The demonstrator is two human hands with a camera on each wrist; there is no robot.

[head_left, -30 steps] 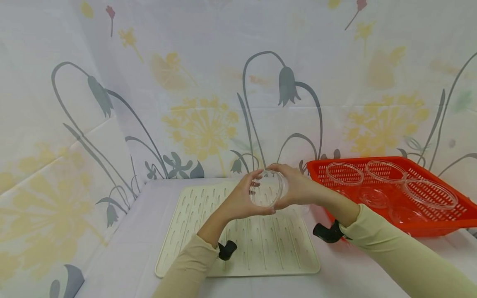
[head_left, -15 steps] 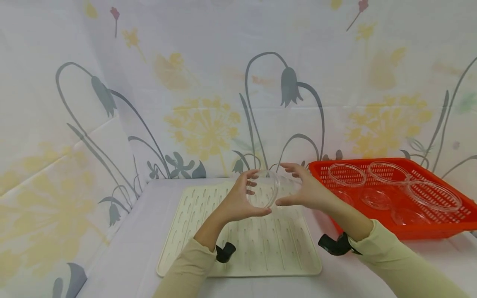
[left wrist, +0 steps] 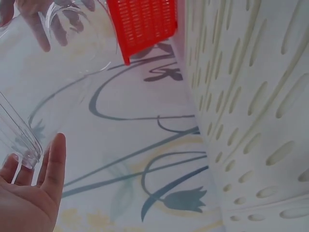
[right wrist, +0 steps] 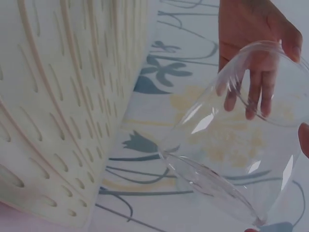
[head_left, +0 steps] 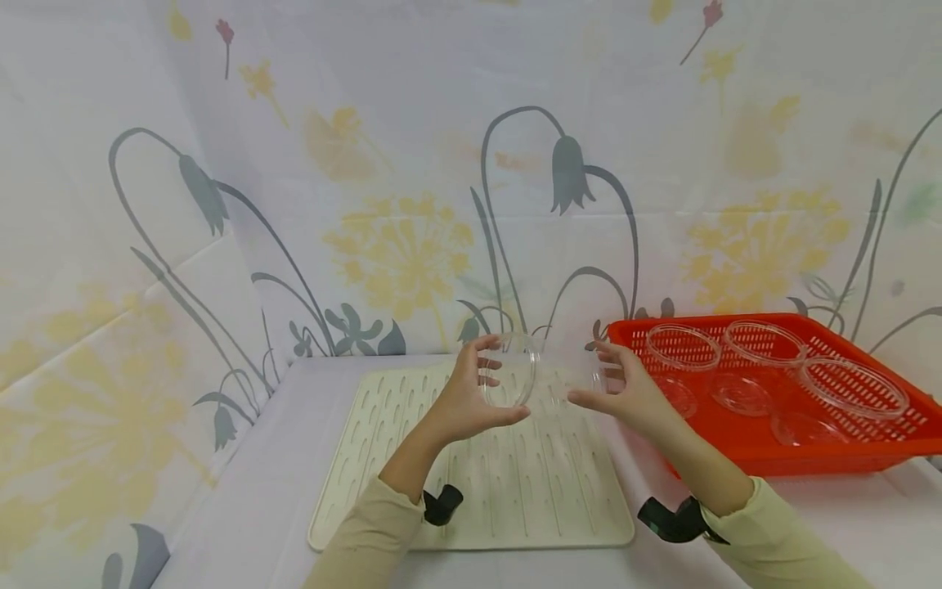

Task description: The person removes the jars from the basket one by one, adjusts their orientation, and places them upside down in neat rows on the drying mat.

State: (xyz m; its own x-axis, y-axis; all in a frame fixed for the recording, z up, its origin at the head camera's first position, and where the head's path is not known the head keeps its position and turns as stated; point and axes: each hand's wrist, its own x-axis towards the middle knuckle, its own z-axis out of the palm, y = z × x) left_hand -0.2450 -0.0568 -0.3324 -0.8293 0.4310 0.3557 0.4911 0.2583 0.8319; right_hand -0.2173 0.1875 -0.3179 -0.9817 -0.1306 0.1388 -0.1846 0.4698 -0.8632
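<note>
A clear, see-through bowl (head_left: pixel 548 376) lies on its side in the air above the pale drying mat (head_left: pixel 508 515). My left hand (head_left: pixel 465 401) holds its wide rim, thumb below and fingers at the far side. At the other end, my right hand (head_left: pixel 631 394) grips around the narrower base. In the right wrist view the bowl (right wrist: pixel 227 140) spans between both hands, and the left fingers show through its mouth. The left wrist view has the rim (left wrist: pixel 19 130) resting against the left fingers.
A red perforated basket (head_left: pixel 832 458) stands on the right of the white-covered table. Three similar clear bowls (head_left: pixel 854 386) sit upright in it. A flower-printed cloth (head_left: pixel 412 164) hangs behind and at the left.
My right hand has moved rightward, away from the left, and now holds the bowl's base end; half a second ago it was spread wider. The left hand has shifted slightly left.
</note>
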